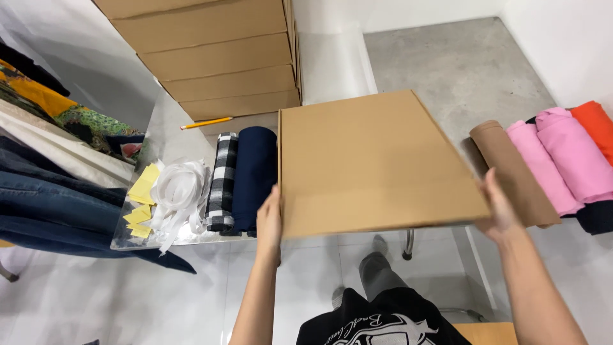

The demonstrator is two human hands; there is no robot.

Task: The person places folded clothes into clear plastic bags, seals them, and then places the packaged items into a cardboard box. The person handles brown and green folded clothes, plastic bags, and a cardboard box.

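Your left hand and right hand grip one flat cardboard box by its near corners above the bench; next, judged: lower it level.

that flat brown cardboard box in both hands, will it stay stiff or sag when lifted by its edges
The flat brown cardboard box probably stays stiff: it lies flat though the left hand and right hand grip only opposite edges. It is likely light for its size, since a fingertip hold carries it. The smooth faces could slip in a loose grip.
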